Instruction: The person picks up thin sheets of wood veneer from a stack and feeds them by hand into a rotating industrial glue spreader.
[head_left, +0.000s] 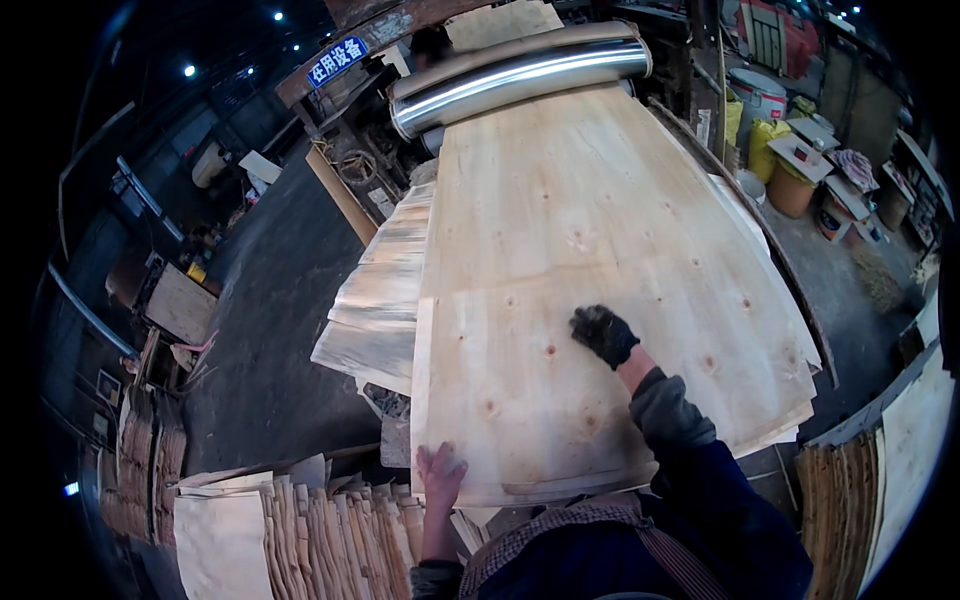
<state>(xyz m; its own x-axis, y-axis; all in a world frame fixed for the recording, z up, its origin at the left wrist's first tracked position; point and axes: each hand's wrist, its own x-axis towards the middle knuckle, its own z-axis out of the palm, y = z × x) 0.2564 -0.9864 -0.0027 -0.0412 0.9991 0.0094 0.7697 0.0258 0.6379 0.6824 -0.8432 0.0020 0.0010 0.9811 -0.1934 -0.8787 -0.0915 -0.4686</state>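
Note:
A large pale wood veneer sheet [590, 270], dotted with brown knots, lies in front of me and reaches up to a shiny metal roller [520, 75] at the far end. Bare and with fingers spread, my left hand [440, 473] rests on the sheet's near left edge. My right hand [603, 335], in a black glove, lies on the sheet's middle with its fingers stretched toward the left. No object shows in either hand. More sheet edges stick out beneath the top one at the near right corner.
Loose veneer pieces [375, 300] jut out left of the sheet. Stacks of upright veneer [330, 525] stand at the near left, with another stack [835, 510] at the near right. Buckets and yellow sacks [765, 145] are at the far right. Dark floor [260, 320] stretches along the left.

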